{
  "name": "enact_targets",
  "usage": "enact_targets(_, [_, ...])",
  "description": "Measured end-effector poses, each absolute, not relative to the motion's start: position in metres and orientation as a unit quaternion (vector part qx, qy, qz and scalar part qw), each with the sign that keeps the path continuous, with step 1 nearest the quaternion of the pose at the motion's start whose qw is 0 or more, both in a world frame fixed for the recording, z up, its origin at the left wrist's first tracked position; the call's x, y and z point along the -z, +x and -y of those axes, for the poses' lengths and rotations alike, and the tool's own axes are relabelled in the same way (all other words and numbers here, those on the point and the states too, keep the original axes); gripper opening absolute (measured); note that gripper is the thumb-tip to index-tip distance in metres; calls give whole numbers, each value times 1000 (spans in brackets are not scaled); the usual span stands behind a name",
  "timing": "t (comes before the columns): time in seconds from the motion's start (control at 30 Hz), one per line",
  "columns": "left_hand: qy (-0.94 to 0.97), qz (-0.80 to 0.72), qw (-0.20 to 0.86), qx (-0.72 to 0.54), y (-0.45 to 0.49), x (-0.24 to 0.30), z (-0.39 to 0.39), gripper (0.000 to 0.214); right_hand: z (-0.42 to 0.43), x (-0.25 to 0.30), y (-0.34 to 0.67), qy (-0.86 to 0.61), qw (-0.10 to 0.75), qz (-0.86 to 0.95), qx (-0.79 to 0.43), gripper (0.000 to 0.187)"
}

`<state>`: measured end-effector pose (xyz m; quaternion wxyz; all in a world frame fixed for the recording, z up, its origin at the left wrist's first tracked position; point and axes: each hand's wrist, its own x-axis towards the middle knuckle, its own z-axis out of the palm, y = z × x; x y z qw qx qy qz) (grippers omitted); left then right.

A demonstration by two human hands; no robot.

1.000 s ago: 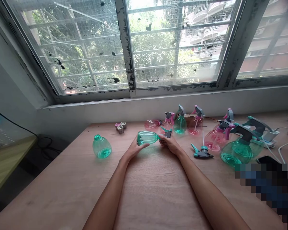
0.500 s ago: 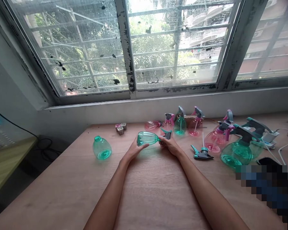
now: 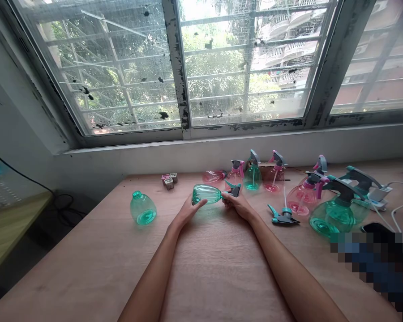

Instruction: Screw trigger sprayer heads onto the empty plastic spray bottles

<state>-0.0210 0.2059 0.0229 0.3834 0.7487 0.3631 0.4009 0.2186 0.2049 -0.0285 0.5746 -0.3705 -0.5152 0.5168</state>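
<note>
My left hand (image 3: pixel 190 209) is wrapped round the body of a clear green spray bottle (image 3: pixel 206 193), which lies on its side in the air above the table. My right hand (image 3: pixel 237 203) closes on the grey and teal spray head (image 3: pixel 234 191) at the bottle's neck; the fingers partly hide the collar. To the left, a wider green bottle (image 3: pixel 143 209) stands upright with no head on it. Right of my right hand, a loose grey and teal spray head (image 3: pixel 284 218) lies on the table, its tube pointing up.
Along the wall are a pink bottle lying down (image 3: pixel 214 176), a small green spray bottle (image 3: pixel 253 174) and pink ones (image 3: pixel 274 176). Larger spray bottles (image 3: pixel 334 212) crowd the right, beside a white charger (image 3: pixel 378 195) and a dark phone (image 3: pixel 376 227). Small blocks (image 3: pixel 169 182) sit at the back.
Almost nothing differs: both hands keep the same hold on the green spray bottle and its head. The whole view has shifted very slightly.
</note>
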Motion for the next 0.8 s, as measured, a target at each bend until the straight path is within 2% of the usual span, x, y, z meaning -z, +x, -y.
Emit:
enact_targets(0.27, [752,-351,393,-395,-21,-27,-203,49,-206,30,219,-375,574,516,-513,22])
enact_targets(0.5, [740,-372,387,-405,-23,-24,-206,41,-206,29,218,-376,574,516,-513,23])
enact_targets(0.57, [740,-371,394,-401,-24,-21,-208,51,-205,27,218,-377,576,514,-512,22])
enact_targets(0.7, [729,-375,403,-406,-24,-18,-208,88,-203,24,217,-380,578,512,-510,22])
enact_targets(0.73, [728,-375,403,-408,-24,-19,-207,89,-203,24,217,-380,579,512,-509,21])
enact_targets(0.8, [732,-370,403,-407,-23,-21,-205,76,-203,24,216,-379,581,511,-508,21])
